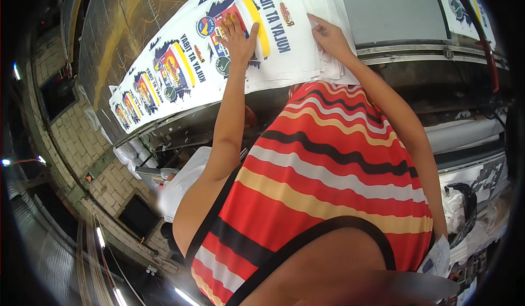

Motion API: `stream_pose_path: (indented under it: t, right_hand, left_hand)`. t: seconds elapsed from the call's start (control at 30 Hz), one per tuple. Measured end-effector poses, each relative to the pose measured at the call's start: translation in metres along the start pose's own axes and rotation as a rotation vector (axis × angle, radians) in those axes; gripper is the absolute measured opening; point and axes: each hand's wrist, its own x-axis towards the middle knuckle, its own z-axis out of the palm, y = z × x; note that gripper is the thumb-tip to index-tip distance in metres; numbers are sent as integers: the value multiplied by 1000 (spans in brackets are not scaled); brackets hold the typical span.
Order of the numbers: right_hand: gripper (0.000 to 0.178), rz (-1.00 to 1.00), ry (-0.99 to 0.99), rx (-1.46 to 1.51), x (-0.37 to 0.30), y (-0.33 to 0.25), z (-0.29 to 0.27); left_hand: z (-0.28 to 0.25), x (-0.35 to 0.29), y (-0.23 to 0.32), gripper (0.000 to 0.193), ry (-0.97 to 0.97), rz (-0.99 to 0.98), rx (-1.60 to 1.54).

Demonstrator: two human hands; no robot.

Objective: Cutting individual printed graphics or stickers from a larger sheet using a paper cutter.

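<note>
A long white sheet (298, 49) with a repeated blue, red and yellow print lies over a long table; I cannot tell whether it is cloth or paper. My left hand (238, 39) rests flat on one of the prints, fingers spread. At the sheet's right end, my right hand (330, 39) has thumb and fingers pinched together on its edge. Beneath that end, several layered white sheets (331, 71) show uneven edges. The stack's near edge reaches close to my body.
Left of the sheet runs a brown, yellow-stained tabletop (128, 10). A grey panel (391, 10) adjoins the stack on the right, beside a metal rail (421, 51) and a red upright bar (488, 65). A person in white (188, 177) is behind my left arm.
</note>
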Motion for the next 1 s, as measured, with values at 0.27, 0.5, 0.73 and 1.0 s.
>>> stream_pose_path:
  t: [0.27,0.5,0.73,1.0]
  right_hand:
    - [49,-13,-16,-15,-2,-3,-2]
    - [45,13,-11,9,-2,-6,0]
    - [45,-48,-5,-47,-2,-7,3]
    - [45,-43,29,-107,-1,-6,3]
  left_hand:
    - [4,-6,-6,95,17,-2,46]
    - [8,-4,-2,94,32,-10,75]
    - [10,-4,3,102,40,-17,-9]
    - [12,-3,2,99,36,-14,35]
